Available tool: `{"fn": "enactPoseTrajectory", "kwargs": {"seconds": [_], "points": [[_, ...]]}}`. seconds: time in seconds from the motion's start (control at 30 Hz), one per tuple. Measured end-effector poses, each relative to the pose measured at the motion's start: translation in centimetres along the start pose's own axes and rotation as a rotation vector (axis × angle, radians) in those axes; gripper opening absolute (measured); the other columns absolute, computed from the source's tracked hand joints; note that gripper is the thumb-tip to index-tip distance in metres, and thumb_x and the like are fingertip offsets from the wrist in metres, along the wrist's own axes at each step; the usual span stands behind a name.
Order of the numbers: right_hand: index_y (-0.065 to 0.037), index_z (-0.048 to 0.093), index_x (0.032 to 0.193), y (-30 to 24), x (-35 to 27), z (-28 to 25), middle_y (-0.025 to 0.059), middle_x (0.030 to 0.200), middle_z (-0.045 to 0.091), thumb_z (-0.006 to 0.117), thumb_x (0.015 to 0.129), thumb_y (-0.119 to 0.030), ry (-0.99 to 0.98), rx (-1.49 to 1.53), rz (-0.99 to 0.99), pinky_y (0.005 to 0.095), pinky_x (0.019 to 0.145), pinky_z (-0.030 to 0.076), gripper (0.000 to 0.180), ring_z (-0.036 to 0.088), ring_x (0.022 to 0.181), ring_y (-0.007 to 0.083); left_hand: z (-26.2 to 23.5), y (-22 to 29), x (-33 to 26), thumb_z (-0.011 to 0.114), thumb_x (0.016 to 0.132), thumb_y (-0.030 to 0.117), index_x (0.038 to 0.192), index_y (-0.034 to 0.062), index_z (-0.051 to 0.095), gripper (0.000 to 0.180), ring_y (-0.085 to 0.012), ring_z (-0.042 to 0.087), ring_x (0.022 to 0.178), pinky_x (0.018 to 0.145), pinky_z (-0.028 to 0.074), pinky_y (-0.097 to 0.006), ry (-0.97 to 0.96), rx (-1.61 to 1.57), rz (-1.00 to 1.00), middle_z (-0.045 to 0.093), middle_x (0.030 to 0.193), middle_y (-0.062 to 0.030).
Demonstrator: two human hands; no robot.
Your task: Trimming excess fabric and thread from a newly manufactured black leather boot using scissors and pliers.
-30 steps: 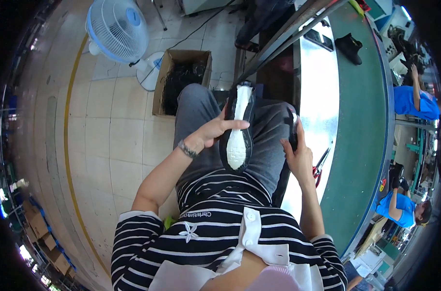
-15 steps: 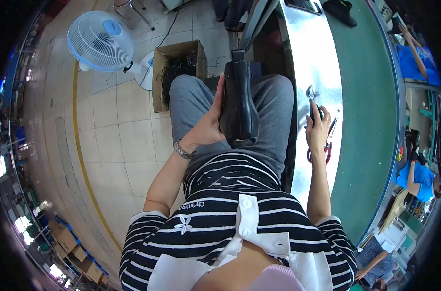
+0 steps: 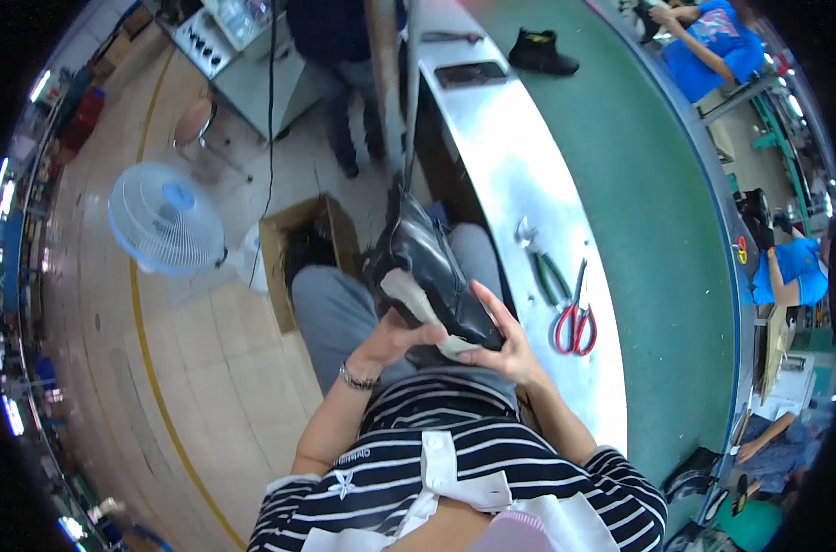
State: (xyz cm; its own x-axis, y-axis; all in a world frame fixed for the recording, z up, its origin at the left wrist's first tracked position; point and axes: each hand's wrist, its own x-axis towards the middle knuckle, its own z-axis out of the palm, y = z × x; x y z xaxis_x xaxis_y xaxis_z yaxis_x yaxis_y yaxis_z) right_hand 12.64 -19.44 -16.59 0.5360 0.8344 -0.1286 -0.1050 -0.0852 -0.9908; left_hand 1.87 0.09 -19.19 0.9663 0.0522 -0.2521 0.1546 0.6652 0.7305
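A shiny black leather boot [image 3: 429,263] is held in both hands above my lap, tilted so that a pale strip of its underside faces my left side. My left hand [image 3: 392,342] is closed on the near left edge of the boot, with its thumb over the pale underside. My right hand [image 3: 504,348] grips the near right end, fingers along the black leather. Green-handled pincers [image 3: 547,272] lie on the metal strip of bench to my right. Red-handled scissors [image 3: 576,324] lie beside them.
A green bench top [image 3: 620,230] borders the metal strip [image 3: 501,138]. On them are a phone-like dark device [image 3: 473,74] and a black ankle boot [image 3: 541,53]. A cardboard box [image 3: 344,230] and a fan [image 3: 165,216] stand left. A person [image 3: 340,83] stands ahead.
My right hand has left the pincers on the bench and now grips the boot. The boot has been turned, exposing its pale underside. My view has swung, bringing the standing person into sight.
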Motion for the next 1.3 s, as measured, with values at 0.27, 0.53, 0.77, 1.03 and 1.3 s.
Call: {"fn": "enactPoseTrajectory", "kwargs": {"seconds": [0.27, 0.53, 0.77, 1.03, 1.3], "points": [[-0.002, 0.043, 0.141, 1.9, -1.9, -8.6, 0.0144, 0.128, 0.057, 0.075, 0.076, -0.002, 0.925, -0.229, -0.225, 0.0301, 0.091, 0.049, 0.072, 0.061, 0.108, 0.0202, 3.2, 1.9, 2.8, 0.079, 0.081, 0.019, 0.151, 0.0264, -0.020, 0.122, -0.0365, 0.036, 0.137, 0.109, 0.032, -0.044, -0.297, 0.367, 0.030, 0.021, 0.154, -0.0250], [-0.008, 0.031, 0.148, 3.4, 0.9, -21.2, 0.0113, 0.091, 0.071, 0.063, 0.092, -0.026, 1.333, -0.437, 0.227, 0.0305, 0.075, 0.051, 0.067, 0.067, 0.077, 0.0178, -0.4, -4.0, 2.4, 0.066, 0.093, 0.017, 0.155, 0.0139, 0.013, 0.082, -0.0253, 0.053, 0.123, 0.103, 0.044, -0.034, -0.283, 0.362, -0.216, 0.040, 0.144, -0.0197], [-0.002, 0.056, 0.129, 1.0, 11.4, -21.8, 0.0106, 0.072, 0.069, 0.058, 0.094, -0.011, 0.858, -0.225, 0.023, 0.0261, 0.055, 0.051, 0.036, 0.065, 0.061, 0.0123, -0.2, -9.4, 6.5, 0.058, 0.097, 0.027, 0.130, 0.0019, 0.056, 0.041, -0.0148, 0.066, 0.090, 0.075, 0.051, -0.025, -0.260, 0.550, -0.386, 0.068, 0.110, -0.0125], [-0.003, 0.046, 0.138, -0.8, 35.5, -29.5, 0.0103, 0.077, 0.071, 0.062, 0.088, -0.024, 0.656, -0.606, -0.083, 0.0338, 0.070, 0.053, 0.056, 0.070, 0.068, 0.0198, -1.5, -11.5, 8.4, 0.057, 0.098, 0.028, 0.116, 0.0058, 0.068, 0.031, -0.0110, 0.068, 0.073, 0.059, 0.052, -0.021, -0.150, 0.401, -0.546, 0.073, 0.095, -0.0082], [-0.009, 0.034, 0.143, -0.4, 49.9, -35.9, 0.0296, 0.114, 0.062, 0.060, 0.086, -0.050, 0.761, -0.976, 0.082, 0.0502, 0.092, 0.047, 0.075, 0.059, 0.108, 0.0463, -0.1, -8.2, 10.1, 0.064, 0.093, 0.026, 0.109, 0.0022, 0.071, 0.029, -0.0119, 0.066, 0.087, 0.080, 0.049, -0.023, -0.061, 0.450, -0.597, 0.074, 0.096, -0.0064]]}}
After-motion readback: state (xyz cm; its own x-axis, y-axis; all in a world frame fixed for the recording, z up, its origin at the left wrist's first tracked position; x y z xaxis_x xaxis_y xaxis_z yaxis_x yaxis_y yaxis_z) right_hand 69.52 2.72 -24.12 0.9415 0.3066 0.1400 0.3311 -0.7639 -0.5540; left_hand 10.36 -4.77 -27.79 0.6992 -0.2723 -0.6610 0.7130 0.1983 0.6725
